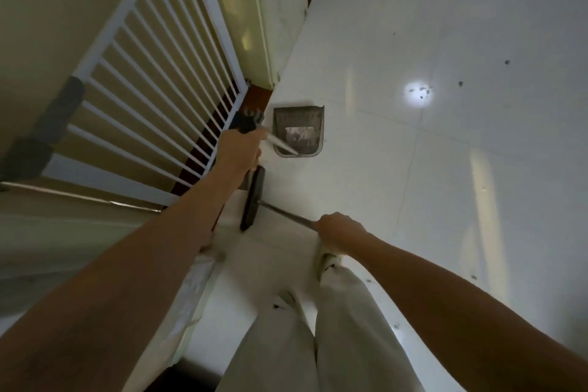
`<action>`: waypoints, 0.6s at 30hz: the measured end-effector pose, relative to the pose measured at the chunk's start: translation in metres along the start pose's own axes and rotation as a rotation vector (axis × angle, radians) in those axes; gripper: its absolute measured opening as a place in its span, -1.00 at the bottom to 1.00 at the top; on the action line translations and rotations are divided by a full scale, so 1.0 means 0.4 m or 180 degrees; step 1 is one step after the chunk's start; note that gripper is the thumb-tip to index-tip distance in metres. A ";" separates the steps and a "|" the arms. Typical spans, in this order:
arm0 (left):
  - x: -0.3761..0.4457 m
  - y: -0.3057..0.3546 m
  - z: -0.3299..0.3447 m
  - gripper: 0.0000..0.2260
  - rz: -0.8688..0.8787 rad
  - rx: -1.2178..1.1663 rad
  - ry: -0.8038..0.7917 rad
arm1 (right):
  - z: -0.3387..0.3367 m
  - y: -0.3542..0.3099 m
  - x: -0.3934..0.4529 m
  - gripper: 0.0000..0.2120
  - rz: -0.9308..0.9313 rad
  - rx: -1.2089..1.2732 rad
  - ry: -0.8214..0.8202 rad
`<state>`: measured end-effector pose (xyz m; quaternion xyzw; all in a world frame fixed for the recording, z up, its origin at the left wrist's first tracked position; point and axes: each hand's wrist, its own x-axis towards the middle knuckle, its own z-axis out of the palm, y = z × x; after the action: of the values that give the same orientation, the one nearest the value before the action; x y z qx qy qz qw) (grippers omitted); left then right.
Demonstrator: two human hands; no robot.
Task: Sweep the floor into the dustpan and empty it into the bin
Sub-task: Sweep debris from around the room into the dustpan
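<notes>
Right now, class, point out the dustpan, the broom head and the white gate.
dustpan (299,130), head view, on its debris-filled tray.
broom head (253,199), head view, on the middle of the dark bristle block.
white gate (152,79), head view, on a slat.

Open white tiled floor (445,169) lies right of the dustpan (299,130); the white barred gate (152,79) and cream door (251,19) close the left.
</notes>
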<state>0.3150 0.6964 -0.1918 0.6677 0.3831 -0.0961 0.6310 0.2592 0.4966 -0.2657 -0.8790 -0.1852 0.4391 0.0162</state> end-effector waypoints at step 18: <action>0.279 0.317 0.080 -0.69 0.0171 0.1307 0.0489 | -0.401 0.200 0.219 -0.70 0.0252 0.0005 -0.0084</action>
<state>0.4833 0.7219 -0.1683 0.7975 0.3845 -0.1040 0.4531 0.4569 0.4736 -0.2497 -0.8797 -0.1502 0.4511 -0.0030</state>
